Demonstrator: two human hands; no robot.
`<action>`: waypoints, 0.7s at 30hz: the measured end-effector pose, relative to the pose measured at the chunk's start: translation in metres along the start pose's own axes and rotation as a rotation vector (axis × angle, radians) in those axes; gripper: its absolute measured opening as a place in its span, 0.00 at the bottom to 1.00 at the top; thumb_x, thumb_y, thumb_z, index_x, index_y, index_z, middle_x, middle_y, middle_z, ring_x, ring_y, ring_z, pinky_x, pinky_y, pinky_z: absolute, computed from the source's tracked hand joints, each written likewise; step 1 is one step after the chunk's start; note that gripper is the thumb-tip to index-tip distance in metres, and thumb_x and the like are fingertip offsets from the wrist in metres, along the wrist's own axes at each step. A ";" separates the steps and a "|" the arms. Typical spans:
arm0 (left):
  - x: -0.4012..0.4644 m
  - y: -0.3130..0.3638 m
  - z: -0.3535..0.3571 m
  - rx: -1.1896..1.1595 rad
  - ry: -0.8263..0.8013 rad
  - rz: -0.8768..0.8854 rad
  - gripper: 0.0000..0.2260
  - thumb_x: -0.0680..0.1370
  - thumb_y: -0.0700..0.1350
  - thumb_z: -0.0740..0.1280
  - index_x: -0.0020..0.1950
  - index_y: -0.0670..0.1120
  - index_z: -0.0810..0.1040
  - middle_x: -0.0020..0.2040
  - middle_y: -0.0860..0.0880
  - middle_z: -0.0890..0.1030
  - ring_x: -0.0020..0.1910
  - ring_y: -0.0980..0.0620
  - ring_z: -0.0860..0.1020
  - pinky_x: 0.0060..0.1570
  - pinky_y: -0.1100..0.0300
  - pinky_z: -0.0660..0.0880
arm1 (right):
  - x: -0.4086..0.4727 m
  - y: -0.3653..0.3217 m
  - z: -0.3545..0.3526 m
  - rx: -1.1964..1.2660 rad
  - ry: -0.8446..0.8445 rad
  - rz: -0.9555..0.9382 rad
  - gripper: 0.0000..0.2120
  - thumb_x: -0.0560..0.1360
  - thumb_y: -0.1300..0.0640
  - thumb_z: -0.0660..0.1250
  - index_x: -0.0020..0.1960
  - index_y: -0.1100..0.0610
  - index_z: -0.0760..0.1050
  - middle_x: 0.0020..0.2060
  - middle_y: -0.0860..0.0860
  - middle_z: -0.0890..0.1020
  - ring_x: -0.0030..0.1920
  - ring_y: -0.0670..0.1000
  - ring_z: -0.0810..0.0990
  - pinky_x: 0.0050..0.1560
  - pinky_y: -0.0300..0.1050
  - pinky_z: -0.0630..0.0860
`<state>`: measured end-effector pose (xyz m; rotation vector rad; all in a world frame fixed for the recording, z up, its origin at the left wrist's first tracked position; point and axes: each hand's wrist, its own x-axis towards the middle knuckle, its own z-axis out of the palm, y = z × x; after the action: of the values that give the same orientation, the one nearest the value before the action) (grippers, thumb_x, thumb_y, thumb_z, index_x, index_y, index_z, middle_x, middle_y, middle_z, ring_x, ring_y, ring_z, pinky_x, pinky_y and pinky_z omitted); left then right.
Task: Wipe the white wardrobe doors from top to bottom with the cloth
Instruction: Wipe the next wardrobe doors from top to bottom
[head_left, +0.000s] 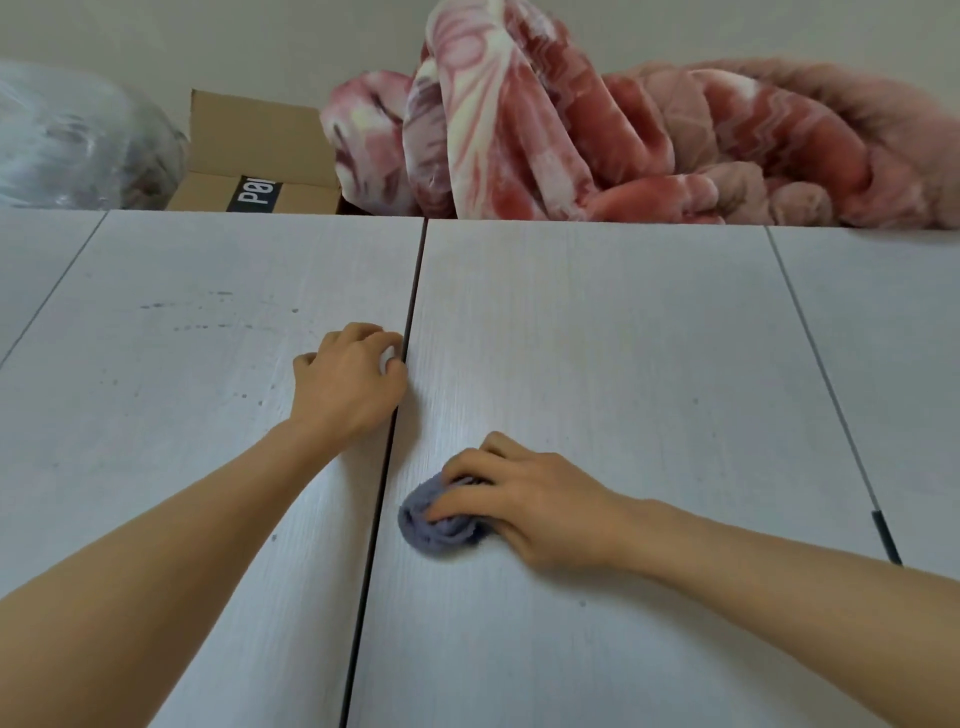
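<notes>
high on the right-hand wardrobe door (597, 322), just beside the dark seam between two doors, the right hand (540, 499) presses a bunched grey-blue cloth (441, 525) flat to the panel, fingers curled over it. the left hand (348, 379) rests on the left door (197, 395) at the seam, fingers curled; whether it holds anything i cannot tell. by my judgement the wipe is only at its upper stretch: dark specks show on the left door, and everything lower is not yet done. above, a cardboard box (260, 150) carries black tape with upside-down letters, too partial to read.
</notes>
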<state>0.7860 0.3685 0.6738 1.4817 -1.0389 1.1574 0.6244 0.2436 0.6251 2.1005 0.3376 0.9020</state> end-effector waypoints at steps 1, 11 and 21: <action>-0.004 0.003 0.000 0.004 0.000 -0.001 0.17 0.80 0.45 0.56 0.68 0.49 0.71 0.70 0.49 0.68 0.69 0.48 0.64 0.66 0.47 0.57 | -0.003 0.004 -0.005 -0.018 0.009 0.026 0.18 0.73 0.65 0.67 0.60 0.51 0.76 0.57 0.50 0.76 0.52 0.52 0.71 0.32 0.46 0.74; -0.030 0.031 0.004 0.062 -0.046 0.079 0.20 0.80 0.45 0.56 0.72 0.48 0.65 0.72 0.48 0.64 0.70 0.46 0.63 0.66 0.46 0.58 | -0.018 0.040 -0.030 -0.054 0.321 0.482 0.25 0.72 0.68 0.62 0.62 0.44 0.72 0.58 0.47 0.73 0.56 0.52 0.67 0.44 0.42 0.66; -0.035 0.113 0.030 0.101 -0.187 0.230 0.22 0.80 0.49 0.56 0.75 0.54 0.58 0.75 0.51 0.57 0.73 0.49 0.56 0.68 0.48 0.55 | -0.112 0.110 -0.076 -0.170 0.370 0.673 0.22 0.75 0.65 0.64 0.65 0.48 0.71 0.58 0.49 0.72 0.57 0.53 0.68 0.43 0.47 0.70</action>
<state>0.6756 0.3202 0.6565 1.6045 -1.3229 1.2645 0.4845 0.1600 0.6869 1.8952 -0.2810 1.6542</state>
